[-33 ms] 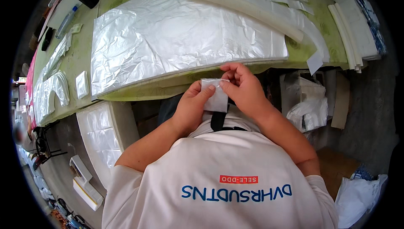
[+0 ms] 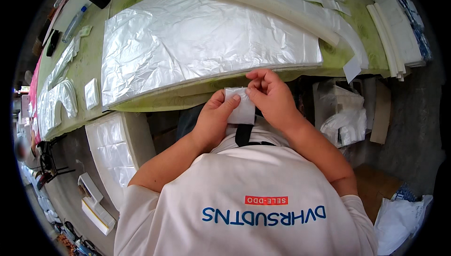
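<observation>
L hand [image 2: 216, 116] closed on a small white packet [image 2: 242, 111], thumb lying flat across its upper L part, fingers mostly hidden behind. Your R hand [image 2: 272, 100] grips the same pc. at its upper R edge, thumb on the front face; index curls above it, other fingers bent. Packet is approx. upright betw. your two hands, in front of your waist, just off the near edge of the bench [image 2: 95, 54], w/ a black strap [image 2: 243, 135] showing directly below.

On bench (green cover): wide stack of shiny plastic sheets [image 2: 202, 39] ahead of you, crinkled on top; pale curved tube [image 2: 272, 12] lying across its far R part. To your L, a small folded packet [image 2: 91, 94] just beside the stack, apart from it; clear bottle w/ blue cap [image 2: 74, 24] farther off.

Below bench level: L side, box w/ rows of clear packs [image 2: 109, 145]; R side, clear plastic bags [image 2: 346, 126] bunched up.
</observation>
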Action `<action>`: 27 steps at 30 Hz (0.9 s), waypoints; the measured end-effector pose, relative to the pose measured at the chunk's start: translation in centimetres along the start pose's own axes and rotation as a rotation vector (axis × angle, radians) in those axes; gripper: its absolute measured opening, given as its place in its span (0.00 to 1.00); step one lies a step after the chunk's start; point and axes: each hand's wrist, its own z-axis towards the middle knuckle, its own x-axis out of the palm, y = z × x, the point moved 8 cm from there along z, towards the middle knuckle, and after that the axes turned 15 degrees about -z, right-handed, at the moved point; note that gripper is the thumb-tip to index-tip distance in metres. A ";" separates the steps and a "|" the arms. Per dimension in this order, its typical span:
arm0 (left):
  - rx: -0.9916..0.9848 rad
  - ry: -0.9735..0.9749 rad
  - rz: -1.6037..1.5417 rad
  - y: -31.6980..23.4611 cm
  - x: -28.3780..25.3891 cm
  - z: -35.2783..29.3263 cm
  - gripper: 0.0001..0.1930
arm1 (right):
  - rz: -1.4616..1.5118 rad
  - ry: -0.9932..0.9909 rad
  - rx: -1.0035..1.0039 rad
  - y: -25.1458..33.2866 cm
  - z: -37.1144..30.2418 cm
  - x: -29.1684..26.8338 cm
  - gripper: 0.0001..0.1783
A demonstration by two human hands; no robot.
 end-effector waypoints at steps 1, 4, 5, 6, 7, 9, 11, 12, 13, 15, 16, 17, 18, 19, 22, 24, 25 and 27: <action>0.009 -0.030 0.013 0.0 -1.0 0.0 0.11 | 0.062 -0.001 0.014 -0.3 0.0 0.2 0.16; 0.220 -0.051 0.093 -1.9 -1.3 -1.2 0.13 | 0.025 -0.054 -0.018 0.5 -0.3 0.3 0.13; 0.326 -0.050 0.129 -2.9 -1.3 -2.1 0.14 | 0.011 -0.073 -0.032 0.7 -0.2 0.4 0.13; 0.429 0.031 0.118 -3.4 -1.1 -2.6 0.19 | -0.002 -0.091 -0.047 0.8 -0.3 0.4 0.13; 0.475 0.092 0.160 -3.6 -0.4 -3.2 0.17 | -0.015 -0.108 -0.063 0.9 -0.3 0.4 0.13; 0.512 0.156 0.306 -3.4 -1.5 -3.2 0.11 | -0.072 -0.095 -0.095 1.2 -0.3 1.0 0.13; 0.379 0.057 0.273 -3.5 -2.9 -3.4 0.06 | -0.049 -0.047 -0.131 1.9 -0.4 1.9 0.14; 0.419 0.030 0.283 -4.8 -3.3 -4.0 0.06 | -0.043 -0.049 -0.158 2.3 -0.5 2.1 0.14; 0.457 0.004 0.293 -6.3 -3.6 -4.8 0.07 | -0.035 -0.052 -0.183 2.7 -0.5 2.2 0.15; 0.582 -0.184 0.350 -11.7 -6.2 -7.2 0.10 | -0.046 -0.033 -0.195 3.3 -0.6 1.8 0.15; 0.745 -0.239 0.328 -15.4 -8.1 -9.1 0.10 | -0.030 -0.024 -0.195 3.5 -0.7 1.6 0.14; 0.879 -0.335 0.359 -19.5 -11.5 -10.4 0.11 | -0.021 -0.028 -0.195 3.2 -0.7 1.4 0.14; 0.971 -0.431 0.464 -23.9 -12.9 -11.9 0.13 | -0.033 -0.025 -0.187 2.7 -0.7 1.1 0.13; 1.061 -0.474 0.489 -27.7 -14.3 -13.8 0.13 | -0.037 -0.009 -0.180 2.2 -0.7 1.0 0.13; 1.054 -0.621 0.519 -35.4 -18.6 -17.1 0.13 | -0.044 0.044 -0.164 1.6 -0.8 1.4 0.12; 1.004 -0.689 0.575 -38.2 -21.7 -17.5 0.13 | -0.031 0.089 -0.149 1.5 -1.0 1.9 0.11; 0.960 -0.756 0.662 -38.9 -23.4 -16.9 0.13 | -0.038 0.091 -0.153 1.6 -1.0 2.0 0.11; 0.862 -0.890 0.834 -39.4 -25.8 -15.8 0.12 | -0.053 0.097 -0.161 1.8 -1.0 2.0 0.11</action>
